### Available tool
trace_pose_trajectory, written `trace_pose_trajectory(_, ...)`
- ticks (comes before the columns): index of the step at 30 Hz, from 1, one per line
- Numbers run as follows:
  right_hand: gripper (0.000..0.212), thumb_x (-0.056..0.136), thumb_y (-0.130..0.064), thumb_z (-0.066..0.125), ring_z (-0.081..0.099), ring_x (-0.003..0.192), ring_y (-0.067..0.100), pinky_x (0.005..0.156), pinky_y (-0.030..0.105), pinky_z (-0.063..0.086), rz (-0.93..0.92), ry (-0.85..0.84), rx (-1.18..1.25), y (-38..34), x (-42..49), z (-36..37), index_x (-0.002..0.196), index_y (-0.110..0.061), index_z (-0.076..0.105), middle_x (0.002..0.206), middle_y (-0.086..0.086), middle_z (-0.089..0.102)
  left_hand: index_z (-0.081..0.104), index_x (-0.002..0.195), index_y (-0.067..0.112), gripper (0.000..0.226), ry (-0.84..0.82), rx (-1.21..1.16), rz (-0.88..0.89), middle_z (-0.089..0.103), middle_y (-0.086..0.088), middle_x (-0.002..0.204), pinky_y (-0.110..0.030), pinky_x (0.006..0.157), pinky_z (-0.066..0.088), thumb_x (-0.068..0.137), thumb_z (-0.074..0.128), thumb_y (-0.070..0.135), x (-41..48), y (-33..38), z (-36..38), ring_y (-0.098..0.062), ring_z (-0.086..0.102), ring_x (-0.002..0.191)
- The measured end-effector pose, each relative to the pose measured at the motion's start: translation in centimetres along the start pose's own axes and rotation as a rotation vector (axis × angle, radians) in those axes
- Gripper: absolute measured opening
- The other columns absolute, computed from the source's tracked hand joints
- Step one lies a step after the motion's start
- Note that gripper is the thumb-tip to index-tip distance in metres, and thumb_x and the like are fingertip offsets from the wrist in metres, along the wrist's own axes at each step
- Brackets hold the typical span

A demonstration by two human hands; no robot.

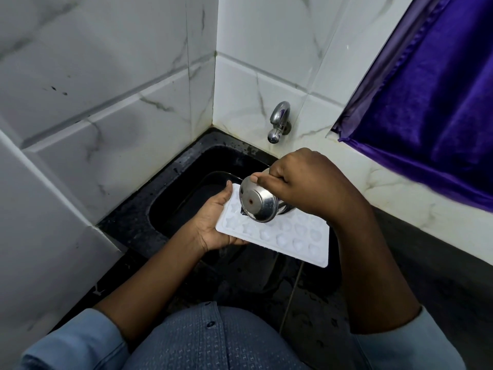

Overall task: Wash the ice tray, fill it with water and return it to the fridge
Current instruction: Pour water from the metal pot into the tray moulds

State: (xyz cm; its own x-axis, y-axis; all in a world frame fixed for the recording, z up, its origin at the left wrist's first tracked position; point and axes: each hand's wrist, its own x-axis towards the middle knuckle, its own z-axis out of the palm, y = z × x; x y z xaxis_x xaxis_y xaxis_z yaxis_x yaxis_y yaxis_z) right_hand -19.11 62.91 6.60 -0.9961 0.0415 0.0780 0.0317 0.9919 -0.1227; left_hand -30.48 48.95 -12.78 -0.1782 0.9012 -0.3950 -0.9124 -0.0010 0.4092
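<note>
The white ice tray [290,236], with several shaped cells, is held roughly level over the black sink [170,198]. My left hand [213,222] grips the tray's left end, thumb on its upper edge. My right hand [306,182] grips a small steel cup [257,202], tipped so its base faces me and its mouth points down at the tray's upper left cells. I cannot make out any water flowing from the cup.
A chrome tap [278,121] juts from the white marble-tiled wall just behind the sink. A purple curtain [432,102] hangs at the right. Tiled walls close in on the left. The dark countertop [440,289] around the sink looks wet.
</note>
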Motion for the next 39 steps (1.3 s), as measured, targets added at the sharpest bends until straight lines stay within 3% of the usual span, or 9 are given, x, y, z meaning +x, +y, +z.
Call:
trace_pose_trajectory(6,0.064,0.104,-0.052,0.053,0.039,0.048,0.017,0.052,0.034,0.028,0.005,-0.002,-0.018,0.09,0.04,0.1,0.053,-0.016,0.04,0.049,0.0,0.037,0.067,0.142,0.014,0.08,0.029,0.011,-0.007,0.058,-0.019,0.153,-0.067,0.119,0.034,0.096,0.05,0.078,0.19,-0.02,0.13,-0.041,0.048,0.147)
trace_pose_trajectory(12,0.063,0.105,-0.054,0.05,0.043,0.051,0.018,0.053,0.034,0.028,0.011,-0.003,-0.047,0.21,0.15,0.22,0.055,-0.016,0.043,0.051,0.0,0.039,0.067,0.142,0.014,0.081,0.0,0.034,-0.003,0.058,-0.02,0.153,-0.066,0.116,0.04,0.095,0.051,0.078,0.37,-0.08,0.07,-0.042,0.054,0.143)
trace_pose_trajectory(16,0.062,0.105,-0.053,0.051,0.042,0.05,0.018,0.053,0.033,0.029,0.019,-0.004,-0.053,0.3,0.18,0.16,0.056,-0.015,0.047,0.051,0.001,0.04,0.074,0.133,0.015,0.078,-0.023,0.018,-0.001,0.067,-0.018,0.142,-0.061,0.102,0.054,0.096,0.049,0.078,0.59,-0.07,-0.3,-0.039,0.068,0.126)
trace_pose_trajectory(39,0.061,0.104,-0.055,0.05,0.046,0.053,0.018,0.053,0.032,0.025,0.011,0.002,-0.101,-0.16,0.57,0.22,0.06,-0.013,0.053,0.053,0.0,0.042,0.073,0.135,0.014,0.076,-0.057,0.002,-0.019,0.066,-0.018,0.143,-0.061,0.105,0.053,0.096,0.054,0.076,0.86,0.22,-0.39,-0.038,0.066,0.129)
